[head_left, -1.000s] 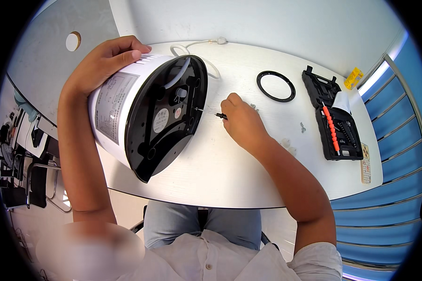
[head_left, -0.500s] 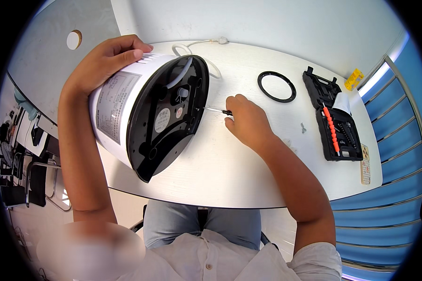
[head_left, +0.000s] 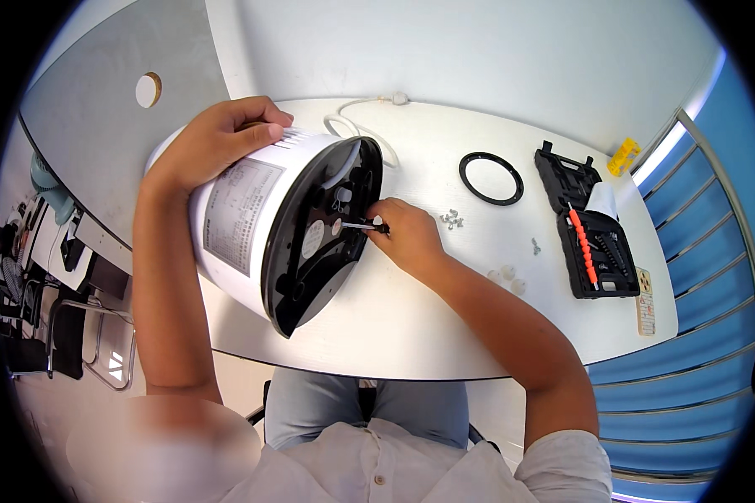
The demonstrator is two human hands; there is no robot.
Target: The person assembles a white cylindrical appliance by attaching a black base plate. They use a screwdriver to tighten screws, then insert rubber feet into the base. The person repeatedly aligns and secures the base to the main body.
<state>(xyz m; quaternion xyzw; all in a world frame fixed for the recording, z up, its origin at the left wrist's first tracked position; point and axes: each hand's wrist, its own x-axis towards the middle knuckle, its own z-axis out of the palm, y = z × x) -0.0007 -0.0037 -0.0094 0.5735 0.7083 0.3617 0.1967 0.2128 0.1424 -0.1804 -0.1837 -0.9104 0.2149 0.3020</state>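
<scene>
A white cylindrical appliance (head_left: 256, 293) lies tipped on its side, its black base (head_left: 325, 251) turned toward the right. Two round stickers and a pale cord in a channel show on the base. My left hand (head_left: 226, 142) grips the upper side of the body near the vent slots. In my closed right hand (head_left: 408, 237) is a thin screwdriver (head_left: 358, 225), its shaft reaching over the base beside the small round sticker. Whether the tip sits in a screw is too small to tell. Small screws (head_left: 451, 220) lie in a cluster right of that hand.
A black ring (head_left: 492, 202) lies farther back. An opened black tool case (head_left: 587, 277) with an orange flexible shaft (head_left: 582, 243) stands at the right, beside a remote control (head_left: 645, 303). Several pale round pieces (head_left: 507, 275) lie nearer. The white plug (head_left: 400, 98) rests by the wall.
The screwdriver has moved from the base's right edge inward across the base, with my right hand following left and down. The screw cluster has come into sight. The view has shifted slightly.
</scene>
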